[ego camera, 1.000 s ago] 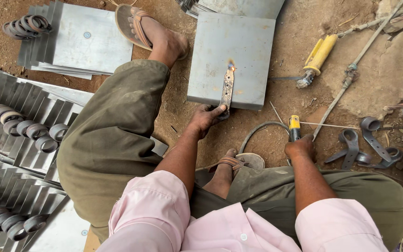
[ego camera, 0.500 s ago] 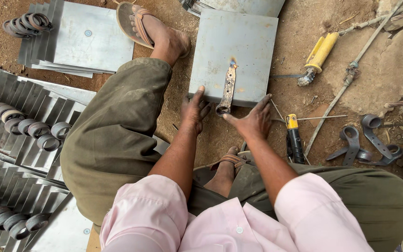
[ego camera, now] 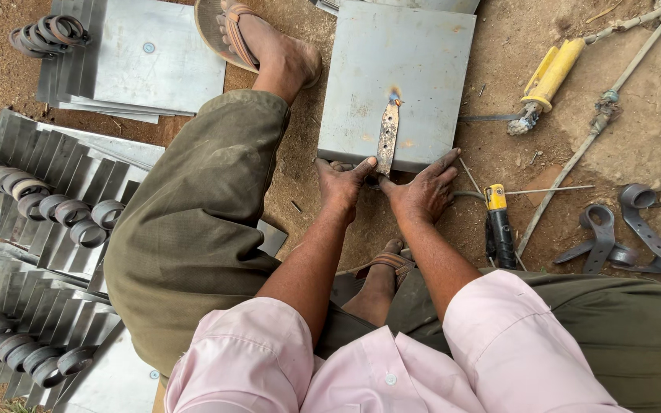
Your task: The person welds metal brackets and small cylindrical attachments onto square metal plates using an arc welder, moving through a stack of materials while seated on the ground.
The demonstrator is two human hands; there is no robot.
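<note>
The strap [ego camera: 387,138] looks fixed to the box [ego camera: 396,76] only at its far end, so a hard push at the near end could bend it or break that joint, and the box's near edge could nick a fingertip. The strap lies down the box's top, its near end between both hands. The left hand [ego camera: 342,182] pinches that end with its thumb; the right hand [ego camera: 422,190] lies spread, fingers on the box edge, just right.

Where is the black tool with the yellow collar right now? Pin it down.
In the head view, the black tool with the yellow collar lies on the dirt just right of the right hand, below the square metal plate.
</note>
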